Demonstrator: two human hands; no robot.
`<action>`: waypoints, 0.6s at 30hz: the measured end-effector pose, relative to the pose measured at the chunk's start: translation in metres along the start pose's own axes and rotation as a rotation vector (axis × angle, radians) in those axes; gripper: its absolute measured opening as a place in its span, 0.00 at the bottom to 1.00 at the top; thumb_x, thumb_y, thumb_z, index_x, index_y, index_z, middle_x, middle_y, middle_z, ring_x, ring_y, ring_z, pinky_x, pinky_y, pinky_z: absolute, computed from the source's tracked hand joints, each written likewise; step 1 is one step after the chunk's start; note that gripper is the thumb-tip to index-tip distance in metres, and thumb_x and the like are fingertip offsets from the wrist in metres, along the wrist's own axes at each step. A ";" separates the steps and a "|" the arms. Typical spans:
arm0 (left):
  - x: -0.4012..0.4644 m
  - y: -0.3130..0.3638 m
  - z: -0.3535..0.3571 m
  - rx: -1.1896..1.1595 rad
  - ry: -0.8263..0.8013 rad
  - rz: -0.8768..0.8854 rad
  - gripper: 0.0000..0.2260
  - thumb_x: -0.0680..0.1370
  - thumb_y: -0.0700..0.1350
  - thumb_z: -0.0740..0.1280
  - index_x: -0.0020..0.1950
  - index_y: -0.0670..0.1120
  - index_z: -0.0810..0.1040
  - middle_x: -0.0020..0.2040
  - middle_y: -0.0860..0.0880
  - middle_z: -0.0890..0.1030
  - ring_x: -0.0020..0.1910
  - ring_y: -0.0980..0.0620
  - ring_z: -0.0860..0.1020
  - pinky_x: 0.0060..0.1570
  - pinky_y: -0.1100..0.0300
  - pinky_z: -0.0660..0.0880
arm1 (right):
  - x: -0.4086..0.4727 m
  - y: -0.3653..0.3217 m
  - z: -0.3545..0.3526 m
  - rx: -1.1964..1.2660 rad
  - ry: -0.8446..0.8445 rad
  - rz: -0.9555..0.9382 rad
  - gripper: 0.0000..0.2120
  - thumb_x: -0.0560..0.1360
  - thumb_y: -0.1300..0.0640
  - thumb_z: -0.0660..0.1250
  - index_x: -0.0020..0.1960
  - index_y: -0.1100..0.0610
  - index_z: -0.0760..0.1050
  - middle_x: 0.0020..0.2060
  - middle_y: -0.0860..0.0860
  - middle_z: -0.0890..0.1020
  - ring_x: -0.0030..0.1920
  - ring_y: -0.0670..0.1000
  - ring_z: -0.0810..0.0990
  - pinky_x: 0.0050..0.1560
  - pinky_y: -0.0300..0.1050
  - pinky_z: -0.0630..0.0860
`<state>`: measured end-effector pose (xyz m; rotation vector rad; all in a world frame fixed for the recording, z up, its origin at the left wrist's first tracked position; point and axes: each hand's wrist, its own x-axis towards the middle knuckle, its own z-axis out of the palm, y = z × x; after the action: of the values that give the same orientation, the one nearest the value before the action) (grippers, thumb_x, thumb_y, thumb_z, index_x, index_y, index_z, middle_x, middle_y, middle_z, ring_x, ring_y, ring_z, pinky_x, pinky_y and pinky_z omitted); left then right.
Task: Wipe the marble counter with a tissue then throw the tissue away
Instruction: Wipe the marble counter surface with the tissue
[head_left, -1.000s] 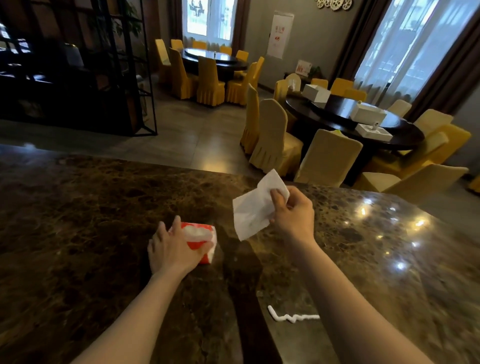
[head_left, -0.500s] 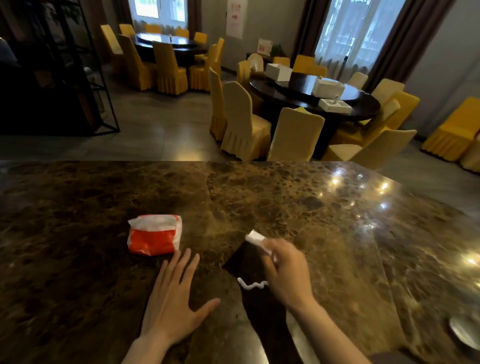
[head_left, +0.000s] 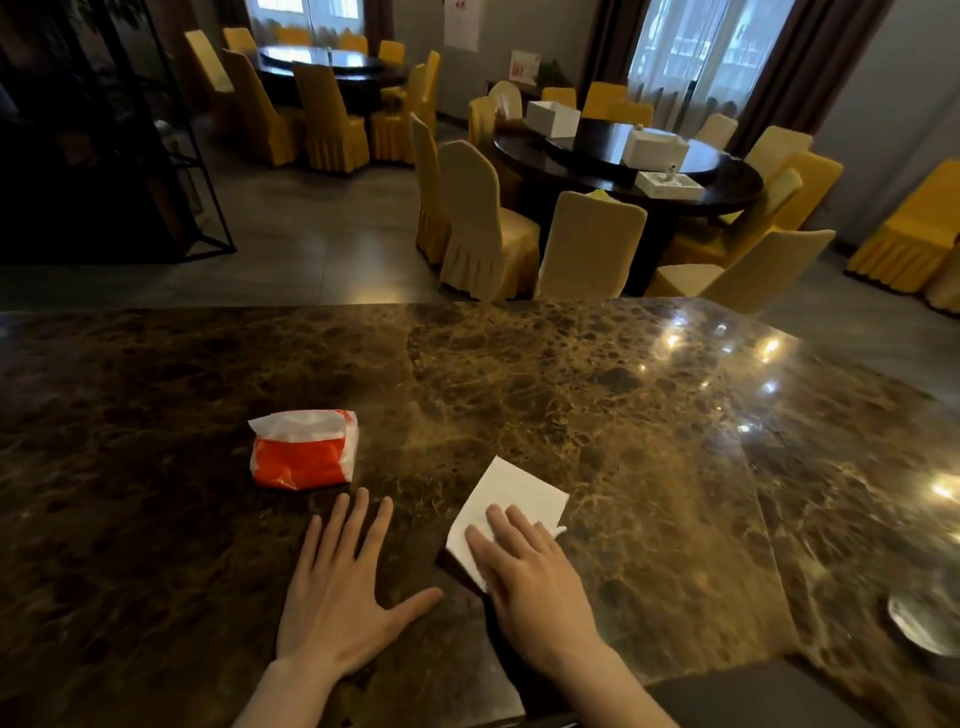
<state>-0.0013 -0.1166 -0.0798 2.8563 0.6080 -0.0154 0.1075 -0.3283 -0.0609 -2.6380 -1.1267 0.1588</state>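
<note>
A white tissue (head_left: 511, 499) lies spread flat on the brown marble counter (head_left: 597, 405). My right hand (head_left: 530, 577) presses down on its near half with flat fingers, covering the spot where a white squiggle lay; a small white bit shows at the tissue's right edge. My left hand (head_left: 343, 587) rests palm down on the counter to the left, fingers spread, holding nothing. A red and white tissue pack (head_left: 304, 449) sits just beyond my left hand, not touched.
A shiny round object (head_left: 922, 621) sits at the counter's near right edge. Beyond the counter stand round dark dining tables (head_left: 623, 166) with yellow-covered chairs (head_left: 483, 228), and a black metal shelf (head_left: 171, 156) at the left.
My right hand brought the tissue down from the air and laid it flat over the white squiggle. My left hand left the tissue pack and settled flat on the counter nearer me.
</note>
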 end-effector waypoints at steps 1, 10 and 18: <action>0.000 -0.001 0.001 -0.008 0.002 0.001 0.56 0.63 0.88 0.40 0.82 0.58 0.34 0.83 0.53 0.33 0.82 0.52 0.32 0.82 0.46 0.35 | -0.002 0.006 0.000 -0.002 0.024 0.037 0.21 0.86 0.48 0.54 0.78 0.42 0.63 0.81 0.49 0.59 0.81 0.55 0.54 0.80 0.55 0.52; 0.000 -0.004 0.004 -0.047 0.023 0.024 0.58 0.62 0.89 0.46 0.81 0.58 0.34 0.82 0.54 0.33 0.81 0.54 0.31 0.80 0.48 0.31 | -0.007 0.024 -0.006 0.019 0.069 0.233 0.23 0.86 0.49 0.54 0.80 0.45 0.59 0.82 0.50 0.55 0.82 0.56 0.49 0.80 0.54 0.45; 0.000 -0.003 0.002 -0.032 0.009 0.012 0.59 0.60 0.90 0.45 0.81 0.57 0.32 0.82 0.54 0.31 0.80 0.54 0.29 0.80 0.48 0.31 | -0.015 0.024 -0.001 -0.001 0.037 0.090 0.24 0.85 0.42 0.48 0.81 0.40 0.53 0.82 0.45 0.49 0.82 0.53 0.44 0.81 0.54 0.42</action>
<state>-0.0021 -0.1148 -0.0827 2.8310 0.5874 0.0093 0.1135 -0.3552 -0.0670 -2.6829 -0.9967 0.1258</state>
